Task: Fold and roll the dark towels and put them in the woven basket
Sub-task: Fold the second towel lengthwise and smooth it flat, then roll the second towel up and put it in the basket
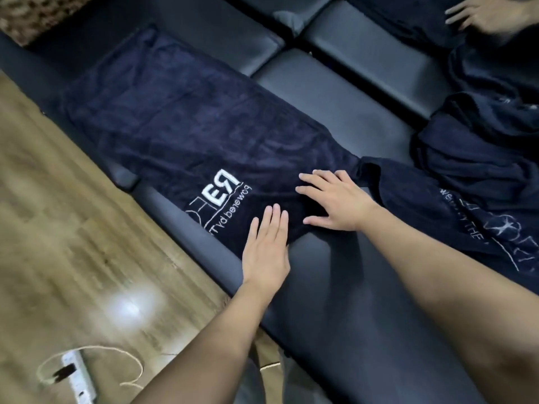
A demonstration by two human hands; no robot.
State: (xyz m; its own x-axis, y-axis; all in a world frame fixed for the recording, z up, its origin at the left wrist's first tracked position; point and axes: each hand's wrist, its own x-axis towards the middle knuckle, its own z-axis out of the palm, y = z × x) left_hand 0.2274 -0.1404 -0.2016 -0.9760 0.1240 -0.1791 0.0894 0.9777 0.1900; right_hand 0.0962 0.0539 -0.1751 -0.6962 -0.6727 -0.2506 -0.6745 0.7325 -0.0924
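Note:
A dark navy towel (163, 118) with white lettering lies folded lengthwise along the black leather sofa seat (344, 112). My left hand (267, 246) rests flat, fingers together, on the towel's near corner by the logo. My right hand (335, 199) lies flat with fingers spread on the towel's near end. Neither hand grips the cloth. More dark towels (478, 158) sit crumpled to the right, one with white print (495, 231) spread beside my right forearm. No woven basket is in view.
Another person's hand (484, 16) rests on a dark towel at the top right. Wooden floor (58, 228) runs along the left, with a white power strip (78, 374) and cord on it. A patterned cushion (40, 16) sits at the top left.

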